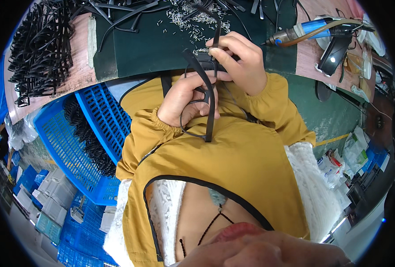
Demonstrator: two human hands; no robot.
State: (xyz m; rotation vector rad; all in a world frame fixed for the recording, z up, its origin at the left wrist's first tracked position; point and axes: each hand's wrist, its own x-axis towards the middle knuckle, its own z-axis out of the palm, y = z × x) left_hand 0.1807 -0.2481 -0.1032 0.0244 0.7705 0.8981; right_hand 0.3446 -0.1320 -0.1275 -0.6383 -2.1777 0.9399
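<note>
My left hand (186, 99) is closed round a black eyeglass frame (209, 113), held just above my lap at the table's edge. One dark temple slants across the front of that hand, and a thin rim shows below it. My right hand (242, 60) pinches with thumb and forefinger at the frame's far end, where a second temple (217, 33) points up and away. Whether a small part also sits between those fingertips, I cannot make out. Just beyond them, small silvery pins (196, 21) lie scattered over the dark green mat (137, 51).
Black eyeglass frames (42, 49) are heaped at the table's left. Loose temples (128, 20) lie at the back. A blue powered screwdriver (302, 32) rests at the right near a black device (335, 54). Blue baskets (84, 175), one holding dark frames, stand below the table at left.
</note>
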